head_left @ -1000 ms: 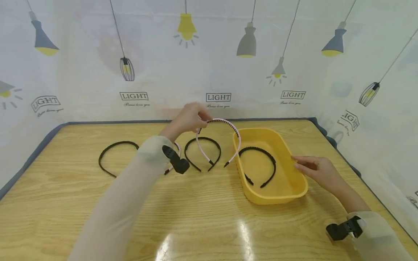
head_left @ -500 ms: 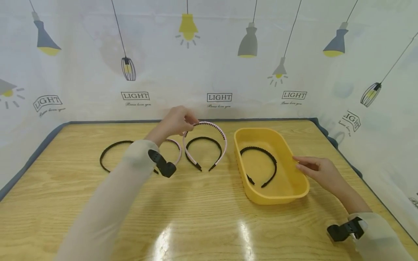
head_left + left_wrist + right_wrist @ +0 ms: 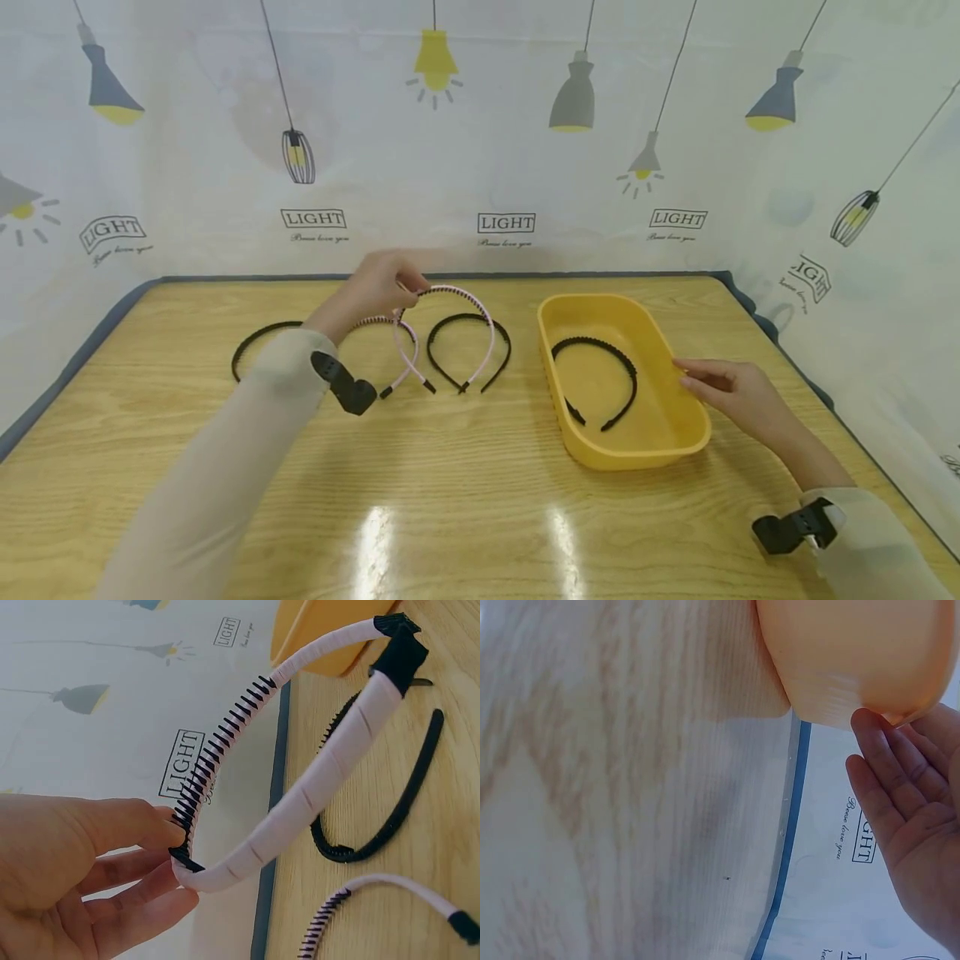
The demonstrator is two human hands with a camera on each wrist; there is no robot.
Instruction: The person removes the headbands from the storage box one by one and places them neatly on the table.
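Observation:
My left hand pinches a pink headband at its toothed top, thumb against fingers, and holds it up off the table with its black-tipped ends hanging down. Below it a second pink headband lies on the table, partly hidden by the hand. To its right lies a black headband; another black headband at the left is partly covered by the sleeve. My right hand grips the right rim of a yellow plastic basket, which holds a black headband. Its outer fingers lie straight in the right wrist view.
The wooden table reaches back to a dark blue edge along a white wall cloth printed with lamps. Black wrist cameras are strapped over both sleeves.
My left hand has moved left and a little down with the pink headband, from near the basket to above the second pink headband. My right hand stays at the basket rim.

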